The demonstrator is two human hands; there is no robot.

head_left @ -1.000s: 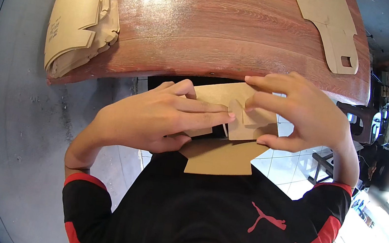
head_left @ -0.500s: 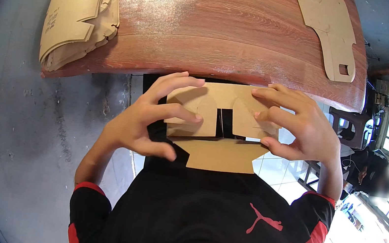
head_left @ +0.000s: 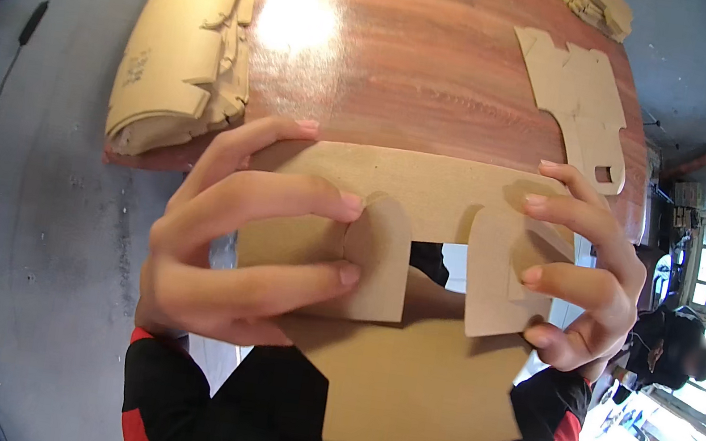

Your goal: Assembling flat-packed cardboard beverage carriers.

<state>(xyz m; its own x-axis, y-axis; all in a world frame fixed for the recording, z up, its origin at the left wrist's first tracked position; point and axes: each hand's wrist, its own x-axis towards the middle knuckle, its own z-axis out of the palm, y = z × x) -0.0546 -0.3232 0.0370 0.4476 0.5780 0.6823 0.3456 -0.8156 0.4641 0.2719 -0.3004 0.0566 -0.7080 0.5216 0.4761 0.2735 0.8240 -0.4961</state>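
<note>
A partly folded brown cardboard box (head_left: pixel 429 385) is held up between my hands, in front of my chest and past the table's near edge. Two rounded flaps stand inward on it, with a gap between them. My left hand (head_left: pixel 252 233) grips its left side, two fingertips pressing on the left flap (head_left: pixel 383 261). On the other side my right hand (head_left: pixel 586 267) is curled round the edge, its fingertips against the right flap (head_left: pixel 494 276). A wide lower panel hangs toward me.
On the reddish wooden table (head_left: pixel 402 65) a folded stack of cardboard sheets (head_left: pixel 172 60) lies at the left. A flat cut cardboard piece (head_left: pixel 582 99) lies at the right, with more cardboard (head_left: pixel 599 7) behind it. Another person (head_left: pixel 669 351) is at the far right, near windows.
Both hands have brought the cardboard box up closer to the head camera, so it looks larger. My left fingers now press on the left flap.
</note>
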